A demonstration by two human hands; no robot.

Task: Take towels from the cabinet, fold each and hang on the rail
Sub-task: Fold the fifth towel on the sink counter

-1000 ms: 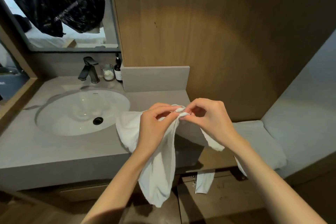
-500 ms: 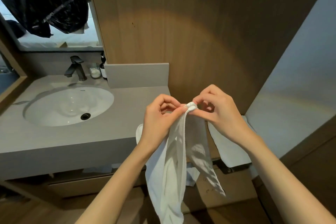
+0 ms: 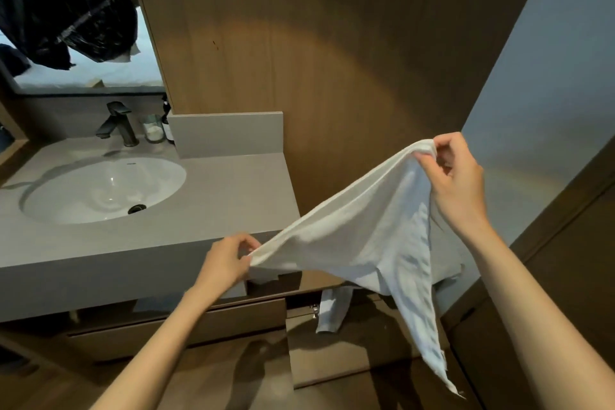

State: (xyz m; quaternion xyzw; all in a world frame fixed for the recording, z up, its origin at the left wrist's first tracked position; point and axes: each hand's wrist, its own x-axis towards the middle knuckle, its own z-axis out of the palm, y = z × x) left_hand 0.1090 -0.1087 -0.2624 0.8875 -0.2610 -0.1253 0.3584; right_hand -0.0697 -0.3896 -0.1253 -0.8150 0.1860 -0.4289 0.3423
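Little writing shows, and none of it reads: the dark bottle (image 3: pixel 167 130) at the back of the grey countertop (image 3: pixel 233 196) carries a pale label too small to make out, and a tiny dark mark on the far rim of the white oval basin (image 3: pixel 83 190) is just as illegible; the white towel (image 3: pixel 359 233) bears no visible tag or print. The towel is held in the air in front of the wooden wall panel (image 3: pixel 316 43), just off the right end of the countertop; its upper edge is pulled taut as a straight line, so the long axis runs on a diagonal from low on the left to high on the right. The left hand (image 3: pixel 226 263) pinches the lower end, thumb and curled fingers closed on the cloth just in front of the counter's front edge; the right hand (image 3: pixel 456 183) pinches the bunched upper end between thumb and forefinger, the other fingers curled in beneath. Below the taut edge the cloth sags in soft folds and narrows to a long tail that hangs down to the right, ending in a point near the floor. Behind it a second white cloth (image 3: pixel 329 313) dangles from under the counter, beside the drawer front (image 3: pixel 199 326). A dark faucet (image 3: pixel 118 125) stands behind the basin, with a small glass jar (image 3: pixel 153 131) between it and the bottle; a black plastic bag (image 3: pixel 83 10) hangs at the upper left.
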